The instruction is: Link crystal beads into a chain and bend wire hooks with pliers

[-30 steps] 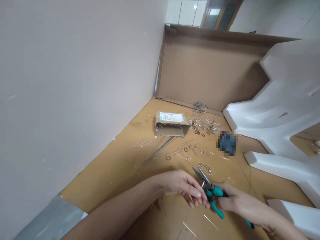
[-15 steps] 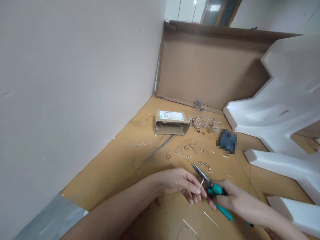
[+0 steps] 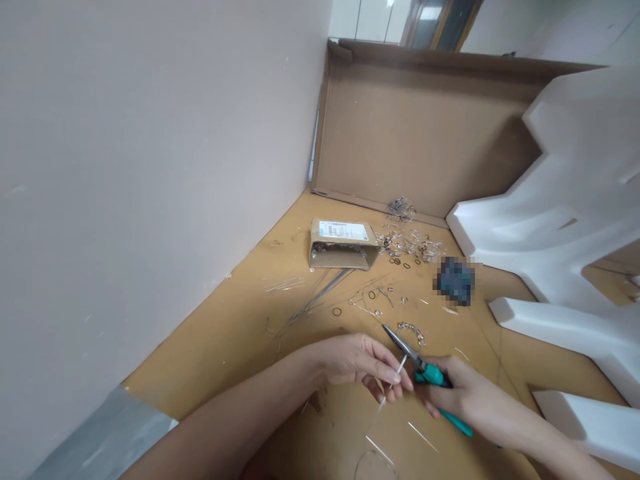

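Observation:
Between the thumb and fingers of my left hand [image 3: 373, 370] is a thin pale wire [image 3: 403, 364], standing at a slant. My right hand [image 3: 457, 390] is wrapped round needle-nose pliers [image 3: 404, 345] with teal handles. The jaws look closed, pointing up and left, and cross close to the wire's upper end; whether they grip it I cannot tell. Just beyond the jaws lies a curved silvery chain [image 3: 413, 331] of small links. Below my hands a short straight wire [image 3: 380, 450] rests on the tabletop.
A small open cardboard box [image 3: 345, 243] stands beyond my hands, beside a heap of small metal pieces [image 3: 410, 243]. Grey wires [image 3: 323, 293] and loose rings lie in front. White foam packing [image 3: 565, 327] borders the right, a large cardboard tray [image 3: 430, 133] the back, a pale wall [image 3: 150, 167] the left.
The pliers' jaws were slightly apart and are now together, their handles drawn closer in my right hand. My left hand has stayed nearly still with the wire.

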